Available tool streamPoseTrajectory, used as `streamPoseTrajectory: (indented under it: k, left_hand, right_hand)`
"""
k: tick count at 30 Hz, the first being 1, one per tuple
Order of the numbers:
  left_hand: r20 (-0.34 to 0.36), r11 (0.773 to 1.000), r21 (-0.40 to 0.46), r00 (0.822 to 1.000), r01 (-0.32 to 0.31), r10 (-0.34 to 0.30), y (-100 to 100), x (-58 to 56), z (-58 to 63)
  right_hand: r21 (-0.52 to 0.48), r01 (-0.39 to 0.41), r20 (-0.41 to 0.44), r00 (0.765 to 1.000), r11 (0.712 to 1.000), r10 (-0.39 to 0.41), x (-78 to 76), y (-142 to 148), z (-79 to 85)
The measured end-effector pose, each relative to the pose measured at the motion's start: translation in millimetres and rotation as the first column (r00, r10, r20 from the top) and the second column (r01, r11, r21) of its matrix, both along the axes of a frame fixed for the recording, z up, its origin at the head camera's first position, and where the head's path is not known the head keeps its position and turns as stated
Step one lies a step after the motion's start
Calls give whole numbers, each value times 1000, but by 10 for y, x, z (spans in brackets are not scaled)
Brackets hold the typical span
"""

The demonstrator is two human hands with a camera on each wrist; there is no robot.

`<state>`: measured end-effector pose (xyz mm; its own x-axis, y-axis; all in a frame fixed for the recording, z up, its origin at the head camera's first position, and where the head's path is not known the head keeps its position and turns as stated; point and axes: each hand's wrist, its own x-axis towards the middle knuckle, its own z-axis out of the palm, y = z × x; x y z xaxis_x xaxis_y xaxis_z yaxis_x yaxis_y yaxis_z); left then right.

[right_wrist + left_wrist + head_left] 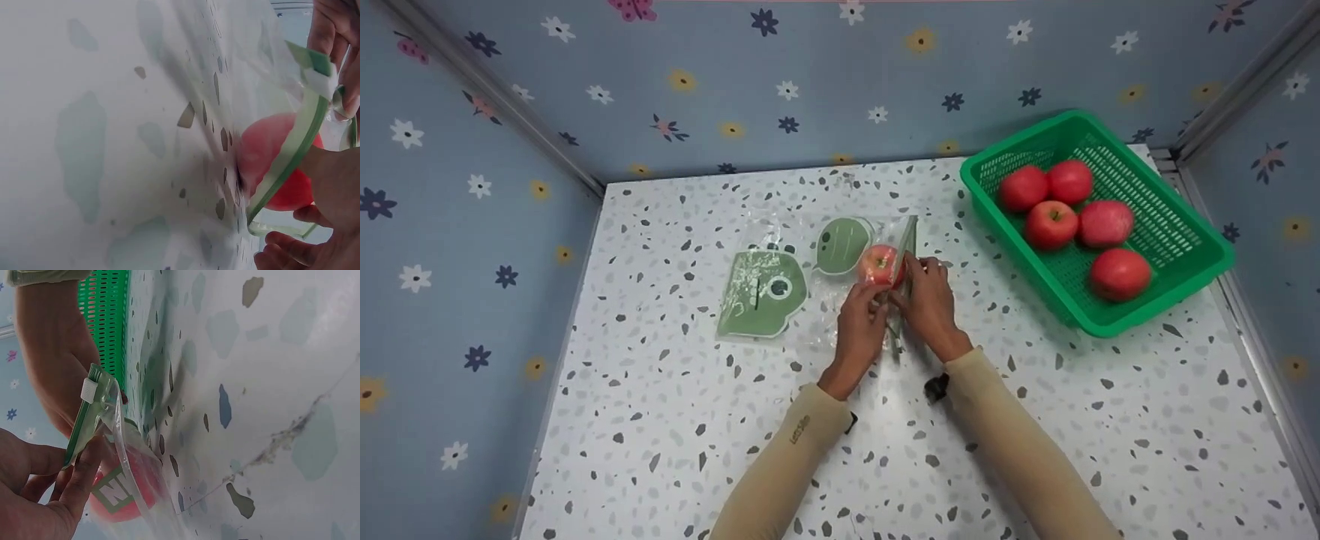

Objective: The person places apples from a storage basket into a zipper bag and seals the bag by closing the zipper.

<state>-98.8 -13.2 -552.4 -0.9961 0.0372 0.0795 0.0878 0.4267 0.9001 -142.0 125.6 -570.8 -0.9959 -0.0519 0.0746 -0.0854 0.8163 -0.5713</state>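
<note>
A clear zip bag [843,300] with green cartoon prints lies on the table, its green-edged mouth raised on the right. Inside it, close to the mouth, is a red apple [879,262]. My left hand [861,324] pinches the mouth's edge near the white slider [89,390]. Across the mouth, my right hand [931,304] holds the edge with curled fingers, right beside the apple. In the right wrist view the apple [269,152] shows through the plastic, partly behind the green zip strip [292,154].
To the right stands a green basket [1155,319] with several red apples [1120,274] in it. A green dinosaur-like print [757,307] covers the bag's left part. The speckled table [660,420] meets flower-patterned walls [840,97] at the back and sides.
</note>
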Motion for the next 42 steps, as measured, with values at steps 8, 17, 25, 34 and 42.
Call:
streamPoseTrajectory:
  k: [8, 17, 25, 34, 42]
  left_hand:
    - [-4, 1000, 19, 1000, -4, 4, 1, 3, -16]
    - [-32, 999, 45, 999, -6, 8, -2, -69, -72]
    - [-60, 998, 48, 998, -29, 32, -54, -184, -87]
    - [-28, 998, 56, 999, -39, 41, -58, -226, -91]
    - [-12, 997, 58, 999, -50, 51, -81, -227, -101]
  right_hand:
    - [25, 33, -43, 999, 999, -32, 8, -5, -25]
    - [89, 32, -48, 998, 995, -28, -196, -113, -79]
    - [165, 20, -15, 1000, 986, -18, -385, -208, -60]
    - [165, 8, -28, 1000, 986, -3, -355, -95, 19]
    - [133, 31, -59, 998, 991, -23, -273, 258, 261]
